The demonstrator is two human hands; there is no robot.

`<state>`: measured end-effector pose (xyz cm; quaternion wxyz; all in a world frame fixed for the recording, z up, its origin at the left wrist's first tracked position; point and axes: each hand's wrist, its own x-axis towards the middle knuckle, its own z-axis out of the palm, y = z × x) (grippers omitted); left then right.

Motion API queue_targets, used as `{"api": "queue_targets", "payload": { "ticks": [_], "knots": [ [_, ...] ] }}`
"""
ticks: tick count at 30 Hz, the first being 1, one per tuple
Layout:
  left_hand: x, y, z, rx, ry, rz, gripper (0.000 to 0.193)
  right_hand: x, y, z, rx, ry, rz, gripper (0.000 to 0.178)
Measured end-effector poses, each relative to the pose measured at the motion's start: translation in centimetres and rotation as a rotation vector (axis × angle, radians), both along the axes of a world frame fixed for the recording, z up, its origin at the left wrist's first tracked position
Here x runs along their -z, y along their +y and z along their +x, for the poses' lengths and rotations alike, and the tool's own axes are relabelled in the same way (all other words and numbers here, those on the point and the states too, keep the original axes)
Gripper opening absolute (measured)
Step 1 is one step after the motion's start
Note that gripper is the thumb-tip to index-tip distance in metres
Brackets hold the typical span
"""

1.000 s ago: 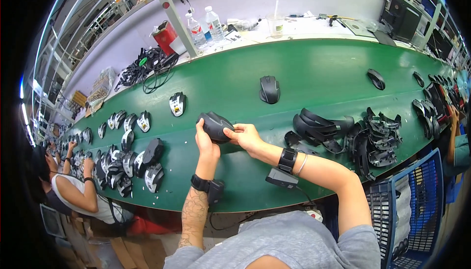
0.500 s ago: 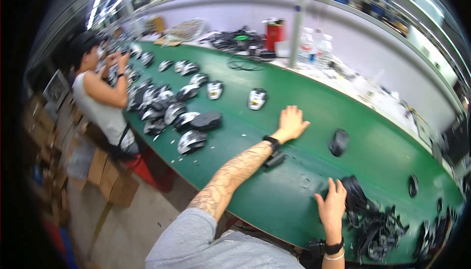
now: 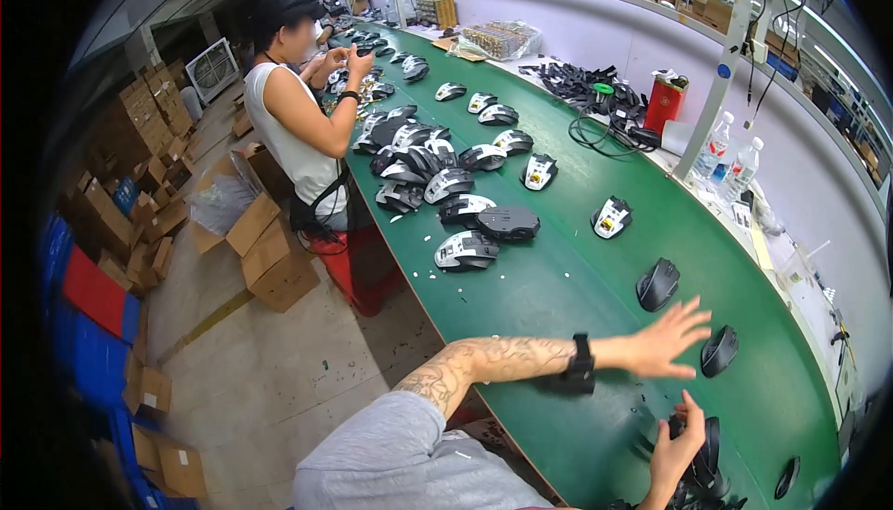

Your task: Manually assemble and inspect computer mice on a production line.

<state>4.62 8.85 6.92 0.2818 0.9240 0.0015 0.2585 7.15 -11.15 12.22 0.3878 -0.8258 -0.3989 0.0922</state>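
Note:
My left hand (image 3: 665, 341) reaches over the green work surface (image 3: 558, 305) with its fingers spread and nothing in it. Just beyond its fingers lies a black computer mouse (image 3: 658, 285). A second black mouse (image 3: 719, 352) lies to the right of the fingertips. My right hand (image 3: 679, 452) is lower down, thumb and fingers apart, beside a pile of black plastic parts (image 3: 707, 482). The hand and the frame's lower edge hide part of that pile. Another dark mouse-like piece (image 3: 787, 478) lies farther right.
Silver-and-black mice (image 3: 423, 161) are heaped at the left, and one white-and-black mouse (image 3: 612, 217) stands alone. A co-worker (image 3: 302, 128) handles a piece at the far left. Bottles (image 3: 741, 170), a red tin (image 3: 666, 103) and cables line the back ledge. Cardboard boxes (image 3: 270, 254) stand on the floor.
The view has swung to the right-hand side's lower edge, showing more floor at left. A black mouse now shows beyond my left hand, whose fingers have spread wider. My right hand stays by the black parts.

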Motion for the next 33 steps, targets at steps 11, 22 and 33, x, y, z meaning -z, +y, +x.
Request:
{"api": "queue_targets", "payload": {
  "ticks": [11,22,33],
  "knots": [
    [2.3,-3.7,-4.1,0.59,0.16,-1.322,0.028,2.9,0.5,3.4,0.144,0.548,0.786,0.04],
    [-1.3,-1.7,-4.2,0.368,0.018,-1.107,0.02,1.6,3.1,1.1,-0.259,-0.271,0.183,0.08],
    [-0.2,-0.9,-2.5,0.366,-0.046,-1.248,0.025,1.9,5.2,2.6,0.026,-0.037,0.401,0.054]
  ]
}}
